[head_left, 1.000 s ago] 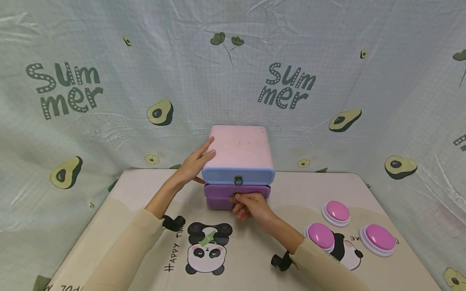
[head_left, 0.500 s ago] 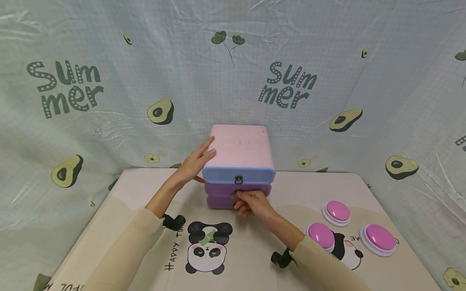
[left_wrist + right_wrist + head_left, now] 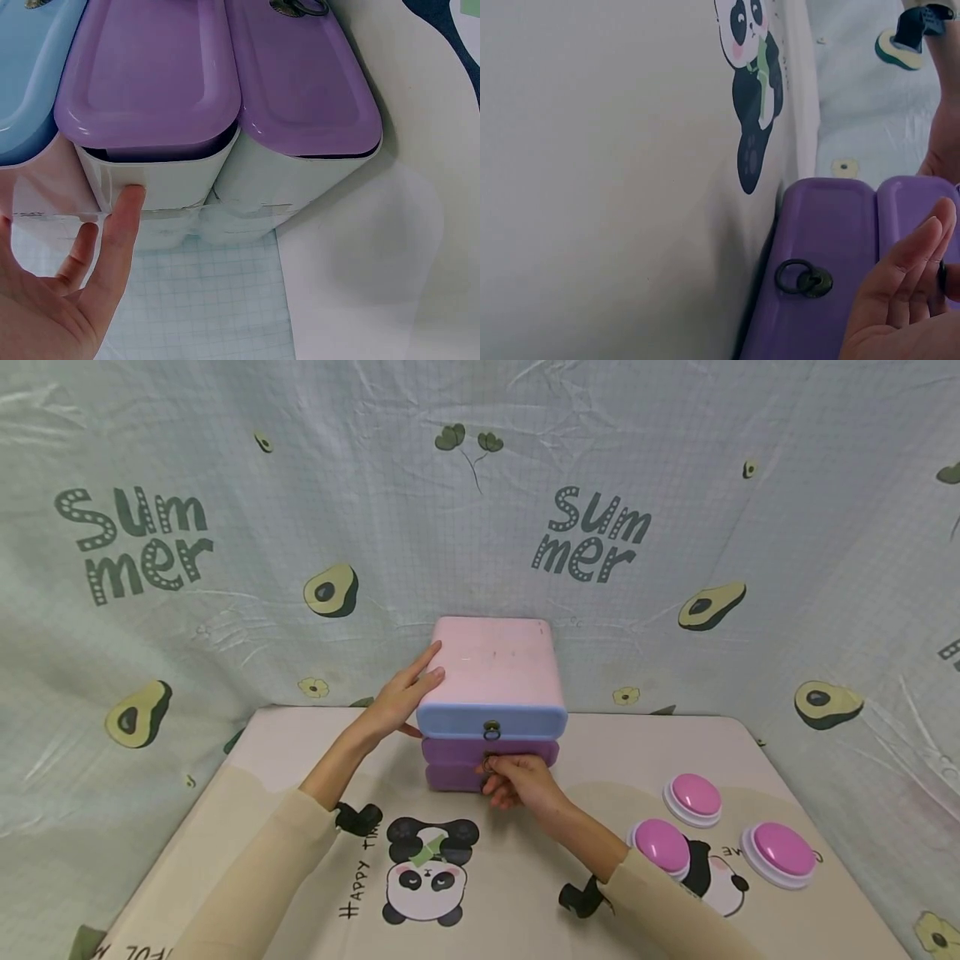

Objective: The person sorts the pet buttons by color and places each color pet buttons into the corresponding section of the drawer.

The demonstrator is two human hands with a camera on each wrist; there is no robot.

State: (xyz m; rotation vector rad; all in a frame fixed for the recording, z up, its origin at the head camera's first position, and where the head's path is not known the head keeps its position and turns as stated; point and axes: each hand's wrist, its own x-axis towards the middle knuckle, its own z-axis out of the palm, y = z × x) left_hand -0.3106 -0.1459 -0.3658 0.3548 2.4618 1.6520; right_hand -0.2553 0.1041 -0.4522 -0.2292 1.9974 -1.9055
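Observation:
Three small drawer boxes are stacked against the back cloth. On top is a pink box (image 3: 495, 652) with a blue front (image 3: 450, 722); below are two white boxes with purple fronts, the middle front (image 3: 450, 752) and the bottom front (image 3: 447, 778). In the left wrist view a dark gap runs between the middle front and its white case (image 3: 169, 184). My left hand (image 3: 393, 703) rests along the stack's left side, fingers extended, one fingertip (image 3: 131, 196) on the middle case. My right hand (image 3: 525, 782) pinches the middle drawer's ring pull (image 3: 941, 276), mostly hidden by the fingers.
Three pink push buttons with white bases, a rear one (image 3: 695, 795), a left one (image 3: 661, 846) and a right one (image 3: 782, 850), stand right of the right forearm. The bottom drawer's ring pull (image 3: 814, 282) hangs free. A panda print (image 3: 426, 881) marks the tabletop in front.
Both hands keep their places on the stack. The dark line at the upper corners of the middle purple front, visible a second ago, no longer shows in the head view.

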